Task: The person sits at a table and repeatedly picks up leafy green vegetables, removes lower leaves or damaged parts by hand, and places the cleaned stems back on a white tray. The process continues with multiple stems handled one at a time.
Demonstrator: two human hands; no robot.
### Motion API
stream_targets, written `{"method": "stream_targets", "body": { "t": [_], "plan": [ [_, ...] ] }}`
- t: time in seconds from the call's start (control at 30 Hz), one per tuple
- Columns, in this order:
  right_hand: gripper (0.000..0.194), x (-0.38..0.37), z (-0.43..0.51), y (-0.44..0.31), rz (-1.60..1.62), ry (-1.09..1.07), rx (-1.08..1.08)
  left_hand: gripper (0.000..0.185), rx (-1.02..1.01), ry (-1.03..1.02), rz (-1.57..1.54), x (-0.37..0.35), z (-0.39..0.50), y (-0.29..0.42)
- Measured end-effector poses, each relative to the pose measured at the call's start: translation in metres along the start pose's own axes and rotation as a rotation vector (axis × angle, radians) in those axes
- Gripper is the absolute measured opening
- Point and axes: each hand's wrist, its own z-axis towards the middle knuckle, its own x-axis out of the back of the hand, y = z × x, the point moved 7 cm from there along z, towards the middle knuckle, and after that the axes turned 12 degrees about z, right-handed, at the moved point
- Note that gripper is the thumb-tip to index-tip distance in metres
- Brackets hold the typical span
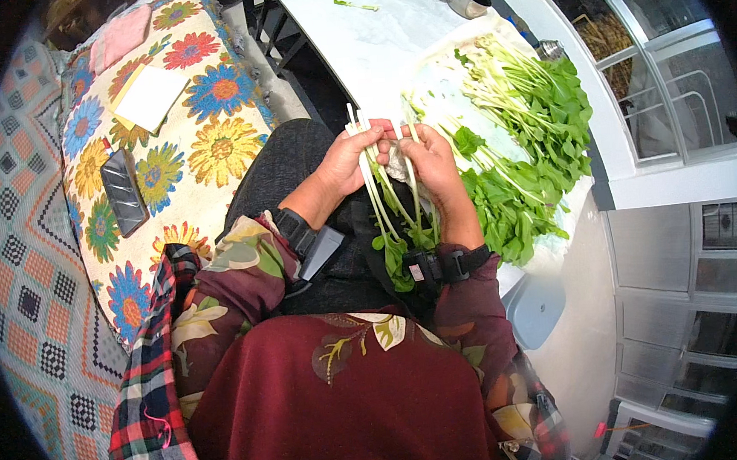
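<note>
My left hand (pixel 352 156) grips several pale leafy-green stems (pixel 375 194), their cut ends up and their leaves hanging towards my lap. My right hand (pixel 428 155) is close beside it, thumb and fingers pinching another stem (pixel 414 188). Leaves (pixel 398 263) of the held greens dangle above my dark trousers. On the table to the right, a large heap of leafy greens (pixel 543 112) lies on a pale cloth or sheet (pixel 444 74), with more leaves (pixel 508 214) nearer to me. The fingertips meet between the hands, partly hiding what they touch.
A white marbled table (pixel 343 46) extends ahead, bearing a loose stem (pixel 356 5) and a metal cup (pixel 469 0). To the left, a flowered cover (pixel 222 150) holds a phone (pixel 124 192), papers (pixel 151 98) and a pink cloth (pixel 121 39). A blue-grey plastic stool or lid (pixel 534 311) sits at lower right.
</note>
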Motion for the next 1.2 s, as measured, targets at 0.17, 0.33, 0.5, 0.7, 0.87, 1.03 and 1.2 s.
{"method": "stream_targets", "body": {
  "t": [0.17, 0.33, 0.5, 0.7, 0.87, 1.03, 1.2],
  "plan": [
    [0.015, 0.011, -0.005, -0.006, -0.081, 0.133, -0.029, 0.034, -0.037, 0.002, -0.129, 0.003, 0.003, 0.0],
    [0.017, -0.003, -0.006, 0.0, -0.081, 0.001, 0.025, 0.041, -0.06, -0.067, -0.154, -0.002, 0.006, -0.001],
    [0.015, -0.011, -0.001, 0.014, -0.224, -0.059, -0.018, 0.043, -0.037, -0.119, -0.077, -0.006, 0.005, -0.004],
    [0.01, -0.003, -0.004, 0.014, -0.004, 0.013, -0.076, 0.039, -0.003, -0.037, -0.08, -0.003, 0.003, -0.003],
    [0.01, 0.004, -0.004, 0.013, 0.024, 0.04, -0.121, 0.027, -0.016, -0.078, -0.02, -0.01, 0.0, 0.0],
    [0.012, 0.0, -0.008, 0.014, -0.119, 0.051, -0.174, 0.016, -0.008, 0.061, 0.08, -0.003, -0.002, 0.001],
    [0.019, -0.004, -0.01, -0.01, 0.073, 0.068, -0.033, 0.012, 0.021, 0.081, 0.085, -0.003, -0.001, -0.002]
  ]
}}
